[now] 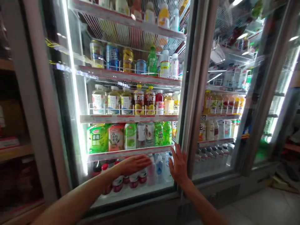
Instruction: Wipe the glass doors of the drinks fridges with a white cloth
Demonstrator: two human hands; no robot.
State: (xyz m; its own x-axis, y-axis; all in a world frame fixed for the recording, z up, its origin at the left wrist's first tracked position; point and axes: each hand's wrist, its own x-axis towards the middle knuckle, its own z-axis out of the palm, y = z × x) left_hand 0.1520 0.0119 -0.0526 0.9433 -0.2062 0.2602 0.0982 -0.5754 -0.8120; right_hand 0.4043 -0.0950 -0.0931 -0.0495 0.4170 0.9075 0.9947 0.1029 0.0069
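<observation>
My left hand reaches in front of the lower part of a lit drinks fridge, fingers stretched out together and palm downward, holding nothing. My right hand is raised with its fingers spread beside the upright metal door frame; whether it touches the frame or the glass, I cannot tell. Behind the hands runs a shelf edge bearing a large green bottle, a reddish tea bottle and other drinks. Below it, several red-capped bottles are partly hidden by my left forearm.
Higher shelves hold iced tea bottles, cans and a green bottle. A second fridge section with juice bottles stands to the right. Pale floor tiles show at lower right, with a yellowish object on them.
</observation>
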